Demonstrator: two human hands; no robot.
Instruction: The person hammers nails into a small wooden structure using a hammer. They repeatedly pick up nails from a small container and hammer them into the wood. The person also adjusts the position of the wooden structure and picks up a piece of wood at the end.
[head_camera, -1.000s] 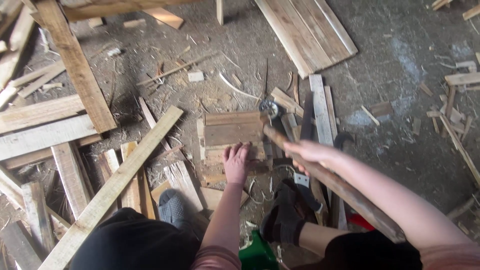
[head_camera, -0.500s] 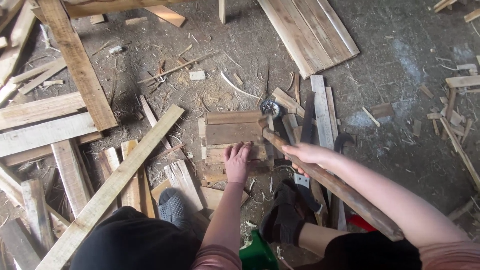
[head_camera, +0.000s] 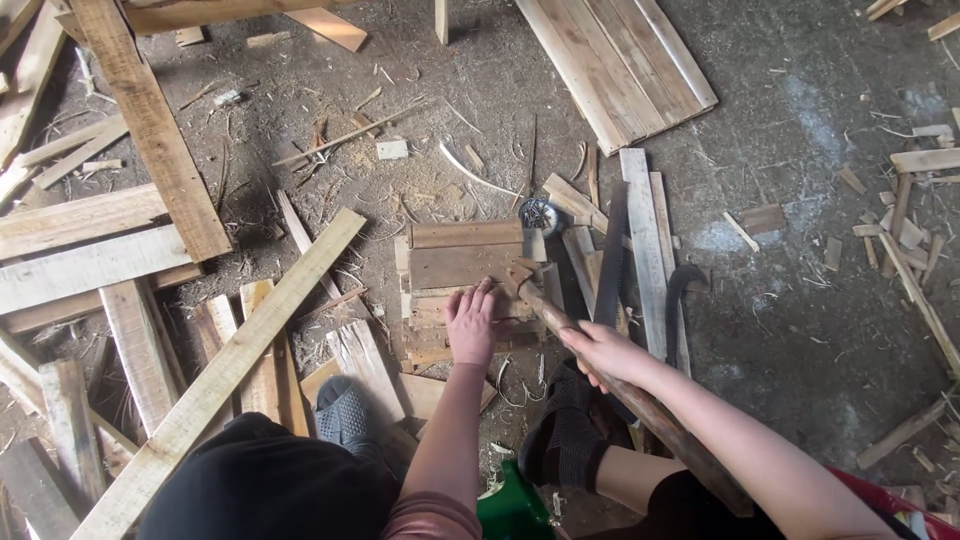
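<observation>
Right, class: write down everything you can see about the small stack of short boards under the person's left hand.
The stack of short boards is rough, weathered brown wood, several flat pieces laid level on the dusty ground among shavings. The left hand presses flat on its near edge. The long wooden handle gripped by the right hand meets its right edge. Loose slats lie alongside.

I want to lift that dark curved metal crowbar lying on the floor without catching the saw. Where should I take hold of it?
Grip the dark curved metal crowbar on its long straight shank, coming from its right side, where the concrete floor is bare. The hooked end curls at the top, and the long hand saw and pale wooden slats crowd its left.
</observation>
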